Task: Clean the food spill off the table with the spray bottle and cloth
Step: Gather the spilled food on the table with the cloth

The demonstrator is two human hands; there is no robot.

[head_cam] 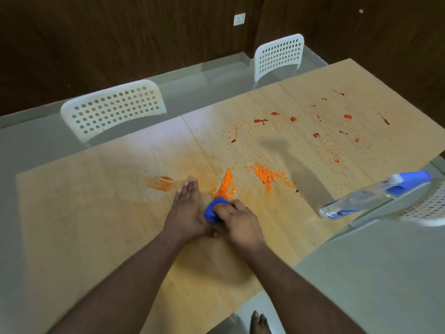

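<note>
A bunched blue cloth lies on the wooden table, and my right hand grips it with curled fingers. My left hand stands on its edge right beside the cloth, fingers straight and together, touching the table. A ridge of orange crumbs sits just beyond the cloth. More orange grains and red sauce blots spread toward the far right. The clear spray bottle with a blue trigger head lies on its side at the table's right edge.
Two white perforated chairs stand along the far side, and a third chair is at the right near the bottle. An orange smear marks the table left of my hands. My bare foot shows below the near edge.
</note>
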